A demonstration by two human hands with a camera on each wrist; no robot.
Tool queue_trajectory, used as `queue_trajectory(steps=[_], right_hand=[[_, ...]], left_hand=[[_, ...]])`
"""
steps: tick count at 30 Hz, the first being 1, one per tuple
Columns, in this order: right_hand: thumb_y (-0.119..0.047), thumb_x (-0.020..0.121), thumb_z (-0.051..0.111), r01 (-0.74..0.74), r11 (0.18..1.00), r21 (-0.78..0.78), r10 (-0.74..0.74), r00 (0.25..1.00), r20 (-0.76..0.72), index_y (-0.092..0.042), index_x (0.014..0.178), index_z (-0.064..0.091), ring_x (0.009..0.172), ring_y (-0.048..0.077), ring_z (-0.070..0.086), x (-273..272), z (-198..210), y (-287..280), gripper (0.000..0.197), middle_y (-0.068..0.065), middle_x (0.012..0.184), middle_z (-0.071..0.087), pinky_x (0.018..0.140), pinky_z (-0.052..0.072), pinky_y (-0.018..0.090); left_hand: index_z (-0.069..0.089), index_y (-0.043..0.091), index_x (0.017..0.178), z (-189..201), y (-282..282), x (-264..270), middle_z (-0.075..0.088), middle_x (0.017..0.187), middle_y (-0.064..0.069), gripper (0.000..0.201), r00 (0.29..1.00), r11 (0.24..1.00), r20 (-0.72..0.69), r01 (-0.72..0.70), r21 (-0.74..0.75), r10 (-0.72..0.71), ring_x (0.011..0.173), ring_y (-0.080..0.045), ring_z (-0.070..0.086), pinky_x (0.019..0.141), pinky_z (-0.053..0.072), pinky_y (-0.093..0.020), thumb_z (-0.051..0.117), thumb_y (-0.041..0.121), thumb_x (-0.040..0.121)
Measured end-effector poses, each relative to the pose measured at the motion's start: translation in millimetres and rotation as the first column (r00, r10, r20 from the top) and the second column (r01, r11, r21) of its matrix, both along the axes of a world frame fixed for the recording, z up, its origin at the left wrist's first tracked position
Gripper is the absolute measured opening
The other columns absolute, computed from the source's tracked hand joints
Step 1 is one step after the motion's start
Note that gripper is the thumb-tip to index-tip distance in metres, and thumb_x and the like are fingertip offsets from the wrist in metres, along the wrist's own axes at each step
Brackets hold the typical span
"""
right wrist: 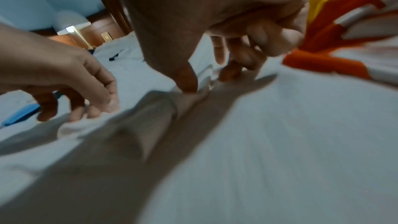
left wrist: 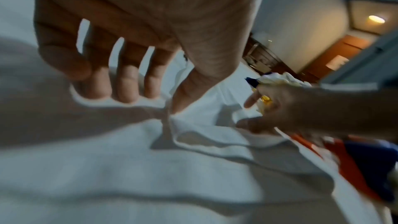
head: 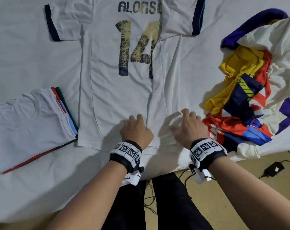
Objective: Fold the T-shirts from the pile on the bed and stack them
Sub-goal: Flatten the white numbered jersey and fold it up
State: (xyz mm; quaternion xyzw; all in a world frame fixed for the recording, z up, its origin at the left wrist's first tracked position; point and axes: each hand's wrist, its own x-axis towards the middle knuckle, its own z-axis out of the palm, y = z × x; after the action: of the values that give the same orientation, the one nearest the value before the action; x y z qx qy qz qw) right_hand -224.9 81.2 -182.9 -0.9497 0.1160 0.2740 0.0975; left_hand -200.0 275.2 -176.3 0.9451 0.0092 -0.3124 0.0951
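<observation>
The smooth white jersey (head: 107, 90), right side folded inward, lies flat on the bed (head: 25, 47); the left hand (head: 136, 130) and right hand (head: 189, 128), fingers curled, pinch its creased lower hem.

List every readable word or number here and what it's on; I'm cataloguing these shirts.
"ALONS", its last letter hidden by a fold: on the white jersey, upper back.
"14", partly hidden by the same fold: below the name.
Yellow-green lettering on the navy shirt in the pile: unreadable.
Black-and-white wristband markers: codes, not text.
</observation>
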Motion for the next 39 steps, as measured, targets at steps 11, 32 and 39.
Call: queue_trajectory(steps=[11,32,39], right_hand=[[-0.052,0.106,0.014,-0.369,0.929,0.015,0.369,0.929,0.033,-0.017,0.162,-0.006,0.156,0.026,-0.015,62,-52,-14,0.069,0.002,0.169,-0.017,0.125,0.003,0.054],[-0.023,0.099,0.056,0.287,0.903,0.320,-0.397,0.842,0.365,-0.010,0.142,0.044,0.135,0.033,0.042,378,-30,-139,0.046,0.013,0.151,0.040,0.103,0.039,0.041],[-0.028,0.096,0.061,0.249,0.936,0.248,-0.322,0.892,0.319,-0.023,0.148,0.039,0.131,0.038,0.044,427,-50,-151,0.057,0.012,0.143,0.051,0.101,0.045,0.048]], left_hand=[[-0.001,0.018,0.164,-61,-6,65,-0.007,0.172,-0.003,0.070,0.815,0.826,0.141,0.549,0.125,-0.563,0.158,-0.030,-0.003,0.120,0.006,-0.065,0.011,0.055,0.106],[0.050,0.020,0.139,-23,-165,290,0.057,0.073,-0.008,0.051,0.866,0.878,0.438,0.386,-0.283,-0.240,0.064,-0.030,0.055,0.060,0.041,-0.036,0.052,-0.002,0.092],[0.067,0.026,0.121,-42,-177,326,0.064,0.082,-0.007,0.033,0.928,0.921,0.299,0.300,-0.247,-0.222,0.085,-0.035,0.070,0.068,0.052,-0.037,0.046,0.011,0.100]])
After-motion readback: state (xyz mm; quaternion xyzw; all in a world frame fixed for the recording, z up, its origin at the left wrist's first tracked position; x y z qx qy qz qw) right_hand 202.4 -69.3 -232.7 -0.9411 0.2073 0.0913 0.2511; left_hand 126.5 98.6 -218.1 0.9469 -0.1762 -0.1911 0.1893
